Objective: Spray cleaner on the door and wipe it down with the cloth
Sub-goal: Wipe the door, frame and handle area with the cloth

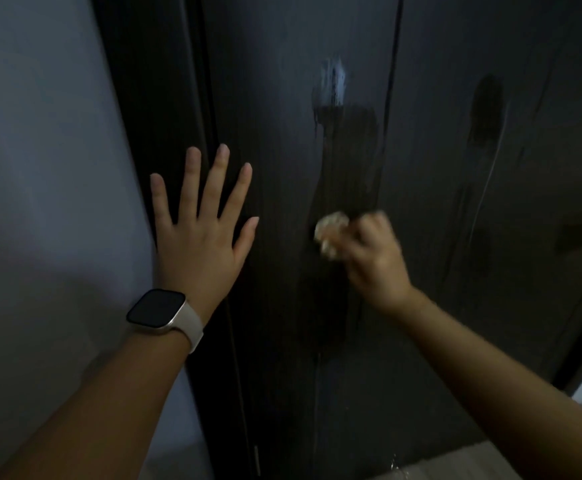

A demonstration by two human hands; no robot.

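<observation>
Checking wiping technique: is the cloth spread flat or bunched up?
Bunched up: the cloth shows as a small wad in the right hand, held at the door.

Your left hand [201, 225] lies flat, fingers spread, on the dark wood-grain door [282, 98] near its left edge. Your right hand [374, 258] grips a crumpled pale cloth [331, 233] against the wet-streaked panel. Pale-strapped square smartwatch [159, 311] on left wrist.

Cloth [331, 233] on door [282, 306], right of left hand [199, 233]
</observation>
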